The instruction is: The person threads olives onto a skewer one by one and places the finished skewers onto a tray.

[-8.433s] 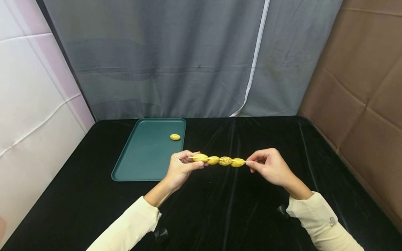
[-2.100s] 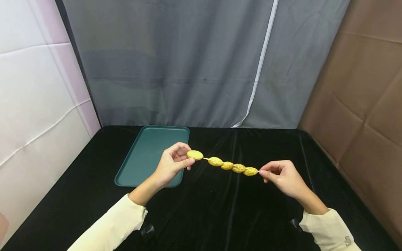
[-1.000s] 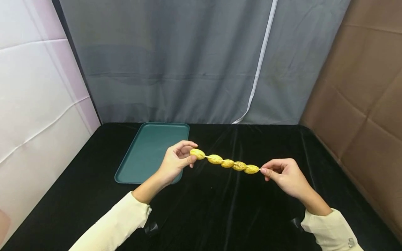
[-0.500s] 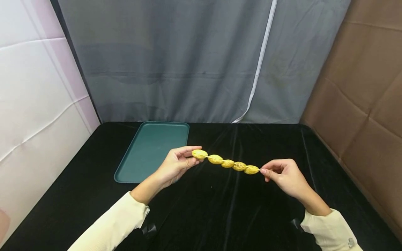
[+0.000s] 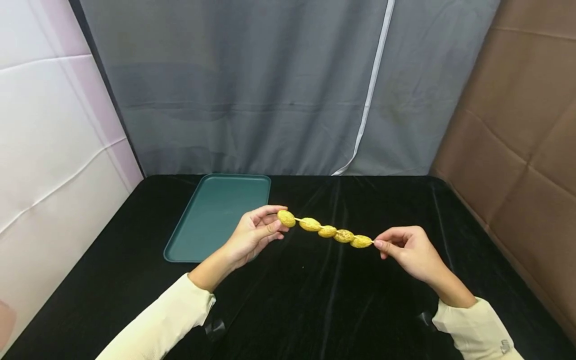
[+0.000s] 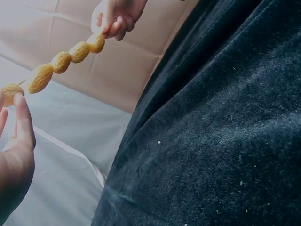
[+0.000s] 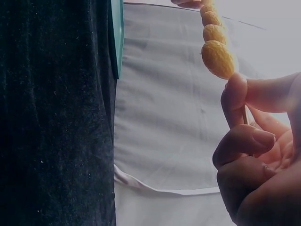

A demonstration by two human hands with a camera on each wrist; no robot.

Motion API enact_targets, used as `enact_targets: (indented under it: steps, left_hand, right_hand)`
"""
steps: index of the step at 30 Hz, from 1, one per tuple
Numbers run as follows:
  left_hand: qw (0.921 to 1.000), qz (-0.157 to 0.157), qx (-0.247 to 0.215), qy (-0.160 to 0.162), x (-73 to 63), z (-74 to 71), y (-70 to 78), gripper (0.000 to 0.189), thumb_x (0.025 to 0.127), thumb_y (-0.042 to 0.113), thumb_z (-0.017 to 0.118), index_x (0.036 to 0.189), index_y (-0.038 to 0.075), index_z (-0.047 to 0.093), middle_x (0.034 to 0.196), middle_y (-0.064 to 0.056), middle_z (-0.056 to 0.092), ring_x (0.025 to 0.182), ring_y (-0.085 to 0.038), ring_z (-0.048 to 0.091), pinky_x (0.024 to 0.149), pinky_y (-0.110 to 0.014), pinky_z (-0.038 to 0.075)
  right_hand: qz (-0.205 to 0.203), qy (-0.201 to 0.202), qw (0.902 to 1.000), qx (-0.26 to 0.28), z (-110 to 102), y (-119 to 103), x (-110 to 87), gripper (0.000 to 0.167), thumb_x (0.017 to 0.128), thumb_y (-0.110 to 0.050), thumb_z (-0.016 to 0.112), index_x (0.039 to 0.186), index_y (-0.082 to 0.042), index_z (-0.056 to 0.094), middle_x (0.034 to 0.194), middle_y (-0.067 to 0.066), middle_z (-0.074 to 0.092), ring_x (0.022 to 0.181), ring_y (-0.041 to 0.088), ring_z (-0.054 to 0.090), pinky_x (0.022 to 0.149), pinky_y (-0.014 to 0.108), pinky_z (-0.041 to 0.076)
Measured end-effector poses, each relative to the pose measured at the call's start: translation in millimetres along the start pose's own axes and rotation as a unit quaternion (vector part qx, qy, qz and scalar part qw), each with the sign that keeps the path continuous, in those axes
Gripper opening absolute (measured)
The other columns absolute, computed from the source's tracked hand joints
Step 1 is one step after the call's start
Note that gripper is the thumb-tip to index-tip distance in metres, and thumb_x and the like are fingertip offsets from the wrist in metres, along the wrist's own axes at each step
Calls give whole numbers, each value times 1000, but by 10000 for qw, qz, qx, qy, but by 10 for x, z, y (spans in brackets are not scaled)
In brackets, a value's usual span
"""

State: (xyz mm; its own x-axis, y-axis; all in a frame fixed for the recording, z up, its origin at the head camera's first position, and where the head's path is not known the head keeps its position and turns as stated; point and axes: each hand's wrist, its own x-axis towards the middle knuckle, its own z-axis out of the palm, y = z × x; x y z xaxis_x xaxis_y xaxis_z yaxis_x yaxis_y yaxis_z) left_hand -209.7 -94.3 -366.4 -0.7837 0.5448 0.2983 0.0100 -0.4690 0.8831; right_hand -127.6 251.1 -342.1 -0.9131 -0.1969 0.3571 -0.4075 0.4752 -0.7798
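Observation:
My right hand (image 5: 411, 251) pinches the bare right end of a thin skewer (image 7: 245, 116), its shaft running back between the curled fingers in the right wrist view. Several yellow, wrinkled oval pieces (image 5: 344, 236), like candied dates, are threaded in a row along it. Between thumb and fingers, my left hand (image 5: 249, 236) holds one more such piece (image 5: 286, 218) at the skewer's left tip. A short stretch of bare skewer shows between this piece and the row. In the left wrist view the pointed tip (image 6: 22, 82) lies right by the held piece (image 6: 10, 94).
A dark green tray (image 5: 189, 242) lies on the black cloth-covered table (image 5: 288, 310) at the back left, partly behind the left hand. A grey curtain (image 5: 270, 100) hangs behind, with a brown panel (image 5: 517, 125) at the right and a white one (image 5: 58, 125) at the left.
The piece that lay on the tray 8.4 seconds ago is gone from there; the left hand has one at the skewer tip. Lately that hand edged right and tilted the piece.

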Motion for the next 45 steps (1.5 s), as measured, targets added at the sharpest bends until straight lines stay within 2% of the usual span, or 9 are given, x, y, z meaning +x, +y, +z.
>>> enact_targets:
  steps: [6,11,16,21,23,29,36,42,45]
  left_hand:
    - [9993,-10,-192,-315,30,-19,29,22,97,10,64,119,10,62,103,-5,66,86,-15,65,75,-25,57]
    - [9996,-50,-170,-207,30,-74,57,16,100,12,59,116,11,63,99,-3,62,82,-14,60,69,-24,54]
    - [9980,-327,529,142,42,-126,50,17,102,17,58,117,10,60,97,-3,59,81,-13,58,66,-23,54]
    - [9915,-418,1223,174,47,-152,5,36,98,18,63,124,-4,55,108,-15,67,89,-18,69,72,-27,59]
    - [9917,-322,1235,155,47,-158,-16,37,94,15,68,122,-6,55,105,-16,70,89,-20,71,74,-29,60]
    - [9917,-89,1269,191,37,-164,-47,24,88,11,74,108,6,62,93,-2,73,83,-16,71,67,-24,57]
    - [9838,-48,1773,256,35,-148,-16,34,94,12,69,117,-11,61,93,0,72,78,-12,65,61,-20,52]
    - [9820,-155,1867,260,23,-129,10,35,91,6,71,118,-13,58,98,0,73,79,-14,70,55,-23,55]
    - [9835,-152,1781,265,13,-111,32,37,88,3,74,117,-14,58,99,-1,73,82,-15,72,58,-24,57]
  right_hand:
    - [-13,85,9999,-85,12,-47,5,5,88,4,69,85,2,72,63,-1,62,56,9,59,52,24,46]
    - [61,67,9998,-190,27,-65,1,4,89,2,70,85,1,73,63,-1,63,56,9,59,52,25,46]
    - [34,192,9995,-265,14,-79,-8,5,88,4,70,85,1,73,63,-2,63,56,9,59,51,24,46]
    - [-66,232,9994,-266,-8,-61,-5,6,88,5,69,85,2,72,63,-2,63,56,9,60,51,23,46]
    - [-43,210,9993,-294,-6,-58,-2,5,88,5,70,85,1,73,63,-2,63,56,9,60,50,24,46]
    - [4,186,9990,-405,1,-63,3,5,88,3,71,86,0,73,63,-1,63,56,9,59,49,24,44]
    - [-40,165,9991,-401,-10,-67,22,6,87,4,71,85,-1,73,63,-1,63,54,8,57,46,25,42]
    - [-12,107,9992,-397,-19,-64,38,7,88,3,70,85,-2,74,63,-2,63,54,8,56,45,25,40]
    - [-20,82,9992,-381,-24,-64,47,7,88,4,70,85,-2,73,63,-2,62,54,7,55,45,25,40]
